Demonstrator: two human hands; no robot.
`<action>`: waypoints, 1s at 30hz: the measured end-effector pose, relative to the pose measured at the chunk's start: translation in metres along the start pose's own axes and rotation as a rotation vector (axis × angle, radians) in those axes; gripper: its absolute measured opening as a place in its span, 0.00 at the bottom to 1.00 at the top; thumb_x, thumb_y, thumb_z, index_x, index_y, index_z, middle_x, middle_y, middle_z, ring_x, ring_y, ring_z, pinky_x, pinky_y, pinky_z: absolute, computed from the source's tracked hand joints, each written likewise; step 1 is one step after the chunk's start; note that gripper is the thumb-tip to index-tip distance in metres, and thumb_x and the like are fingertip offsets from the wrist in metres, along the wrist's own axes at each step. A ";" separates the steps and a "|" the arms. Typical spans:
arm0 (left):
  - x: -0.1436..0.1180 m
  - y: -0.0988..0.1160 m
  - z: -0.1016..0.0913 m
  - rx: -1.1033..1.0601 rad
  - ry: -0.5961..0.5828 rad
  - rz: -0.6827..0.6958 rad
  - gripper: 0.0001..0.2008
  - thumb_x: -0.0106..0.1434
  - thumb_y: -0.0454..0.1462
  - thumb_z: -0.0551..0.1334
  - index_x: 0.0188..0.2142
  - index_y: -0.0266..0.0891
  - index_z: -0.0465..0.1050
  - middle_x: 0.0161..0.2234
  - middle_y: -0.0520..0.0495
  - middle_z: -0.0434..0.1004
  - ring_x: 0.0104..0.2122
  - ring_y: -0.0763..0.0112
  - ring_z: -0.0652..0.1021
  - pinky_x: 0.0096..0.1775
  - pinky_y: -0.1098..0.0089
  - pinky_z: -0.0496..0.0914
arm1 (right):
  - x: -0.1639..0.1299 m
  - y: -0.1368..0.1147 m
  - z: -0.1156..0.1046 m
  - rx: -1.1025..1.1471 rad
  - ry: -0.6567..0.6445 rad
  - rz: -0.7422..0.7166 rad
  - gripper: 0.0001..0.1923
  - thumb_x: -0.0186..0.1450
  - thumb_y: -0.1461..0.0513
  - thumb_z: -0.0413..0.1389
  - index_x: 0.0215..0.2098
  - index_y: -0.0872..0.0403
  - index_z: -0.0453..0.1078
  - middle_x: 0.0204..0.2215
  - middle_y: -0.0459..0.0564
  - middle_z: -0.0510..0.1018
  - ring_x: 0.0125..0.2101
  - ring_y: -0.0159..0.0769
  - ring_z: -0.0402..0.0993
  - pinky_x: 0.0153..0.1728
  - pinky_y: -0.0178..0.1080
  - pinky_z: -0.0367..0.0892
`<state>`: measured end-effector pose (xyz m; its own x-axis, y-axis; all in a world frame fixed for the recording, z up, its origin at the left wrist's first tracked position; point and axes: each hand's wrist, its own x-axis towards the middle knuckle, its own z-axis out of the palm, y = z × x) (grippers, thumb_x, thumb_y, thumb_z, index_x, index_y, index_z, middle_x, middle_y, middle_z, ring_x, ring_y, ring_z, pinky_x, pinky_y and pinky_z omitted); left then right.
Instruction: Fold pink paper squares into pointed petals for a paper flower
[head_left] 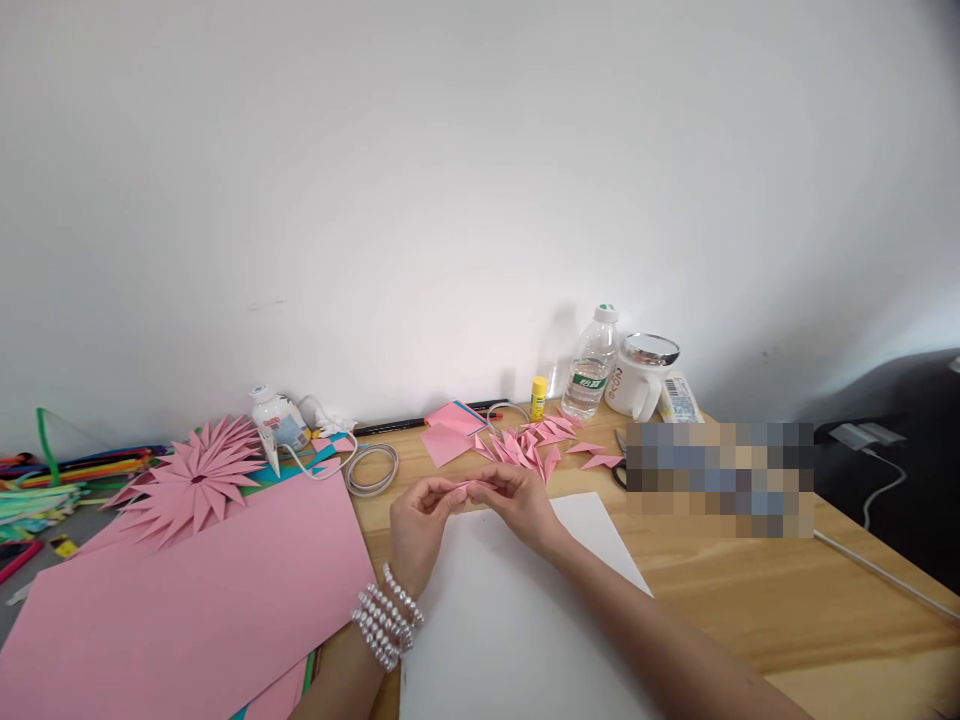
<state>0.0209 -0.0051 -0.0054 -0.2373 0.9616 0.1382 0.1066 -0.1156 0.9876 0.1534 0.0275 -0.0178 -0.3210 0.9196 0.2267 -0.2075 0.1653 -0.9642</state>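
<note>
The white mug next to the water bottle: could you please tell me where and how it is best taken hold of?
Probably by its handle, coming from the front: the white mug stands upright with that handle turned toward the camera, while the water bottle stands close on its left and the wall is behind.

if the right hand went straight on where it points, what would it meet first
Likely the left hand, at the pink paper it and the right hand hold; depth there is unclear.
</note>
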 end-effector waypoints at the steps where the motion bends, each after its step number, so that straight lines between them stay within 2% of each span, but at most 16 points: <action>1: 0.000 -0.001 0.000 0.004 0.019 0.014 0.07 0.47 0.36 0.64 0.25 0.34 0.70 0.24 0.47 0.76 0.25 0.68 0.76 0.31 0.67 0.73 | 0.000 0.001 0.000 0.014 -0.013 0.006 0.12 0.50 0.56 0.59 0.31 0.54 0.73 0.28 0.49 0.77 0.29 0.36 0.72 0.33 0.40 0.69; 4: 0.000 -0.003 0.000 0.010 0.045 0.044 0.07 0.46 0.35 0.64 0.26 0.35 0.70 0.24 0.48 0.76 0.25 0.68 0.76 0.31 0.67 0.73 | 0.001 0.003 0.000 0.040 -0.013 0.017 0.12 0.50 0.56 0.59 0.30 0.54 0.73 0.27 0.49 0.77 0.28 0.36 0.72 0.32 0.40 0.69; 8: 0.001 -0.004 -0.002 -0.001 0.019 0.037 0.09 0.45 0.34 0.64 0.29 0.35 0.72 0.28 0.46 0.77 0.27 0.67 0.77 0.32 0.66 0.73 | 0.002 0.000 -0.001 -0.006 0.019 -0.012 0.12 0.50 0.55 0.59 0.29 0.54 0.73 0.25 0.48 0.76 0.27 0.35 0.71 0.33 0.39 0.68; 12: 0.002 -0.002 -0.004 0.015 0.041 0.048 0.09 0.46 0.36 0.64 0.28 0.34 0.73 0.27 0.45 0.77 0.26 0.67 0.76 0.30 0.66 0.73 | 0.001 0.000 -0.002 -0.029 0.033 -0.020 0.12 0.50 0.55 0.59 0.29 0.54 0.72 0.26 0.49 0.76 0.27 0.34 0.70 0.31 0.38 0.67; 15: 0.002 0.001 -0.003 0.067 0.057 0.096 0.07 0.46 0.37 0.64 0.25 0.35 0.73 0.25 0.46 0.77 0.24 0.68 0.76 0.29 0.67 0.73 | 0.001 0.000 -0.001 -0.031 0.016 -0.012 0.12 0.51 0.55 0.58 0.29 0.54 0.73 0.27 0.49 0.76 0.27 0.33 0.70 0.30 0.37 0.66; 20: 0.000 0.004 -0.002 0.128 0.040 0.238 0.04 0.48 0.35 0.63 0.26 0.38 0.73 0.27 0.47 0.76 0.26 0.68 0.76 0.28 0.69 0.72 | 0.002 0.000 -0.002 0.015 0.006 0.028 0.13 0.49 0.54 0.59 0.28 0.54 0.73 0.21 0.46 0.74 0.22 0.30 0.67 0.27 0.35 0.66; 23: -0.001 0.003 -0.002 0.147 0.018 0.295 0.03 0.50 0.35 0.61 0.26 0.39 0.73 0.26 0.48 0.75 0.27 0.69 0.75 0.27 0.70 0.72 | 0.003 0.001 -0.005 0.069 -0.016 0.072 0.15 0.47 0.53 0.60 0.28 0.54 0.74 0.21 0.46 0.75 0.22 0.30 0.68 0.27 0.36 0.67; 30: 0.000 -0.005 -0.005 0.136 -0.057 0.295 0.04 0.52 0.35 0.60 0.23 0.38 0.72 0.22 0.50 0.73 0.20 0.73 0.74 0.24 0.71 0.72 | 0.006 0.003 -0.015 0.127 -0.133 0.182 0.15 0.45 0.54 0.62 0.27 0.56 0.74 0.21 0.46 0.76 0.21 0.29 0.69 0.29 0.37 0.67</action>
<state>0.0156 -0.0053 -0.0098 -0.1229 0.9044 0.4086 0.2918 -0.3606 0.8859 0.1650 0.0386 -0.0212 -0.4803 0.8739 0.0750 -0.2467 -0.0525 -0.9677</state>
